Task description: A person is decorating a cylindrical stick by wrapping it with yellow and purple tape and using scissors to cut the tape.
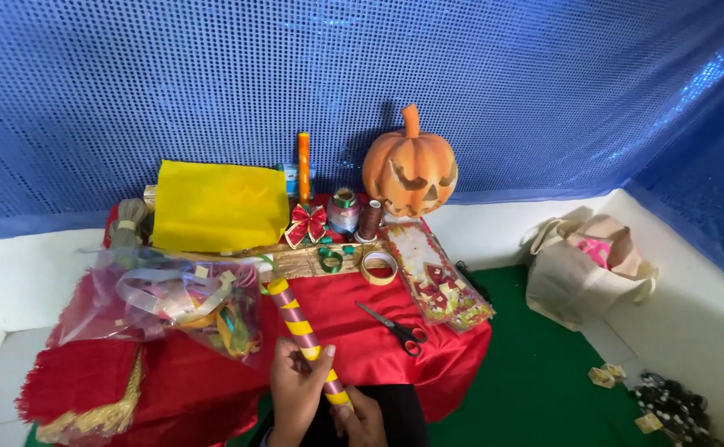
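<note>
My left hand [297, 389] grips the lower part of a stick [293, 313] wrapped in purple and yellow ribbon, which leans up and to the left over the red cloth [353, 335]. My right hand [362, 418] holds the stick's near end just below, at the bottom edge of the view. Red-handled scissors [395, 329] lie on the cloth to the right of the stick. A clear bag of mixed ribbons [171, 302] sits to its left.
Behind stand an orange pumpkin lantern [410, 168], thread spools [356, 215], a red bow [306, 223], a tape roll [378, 266] and yellow paper [219, 205]. A packet of decorations [435, 277] lies at right. A beige tote bag [581, 269] sits on the green floor.
</note>
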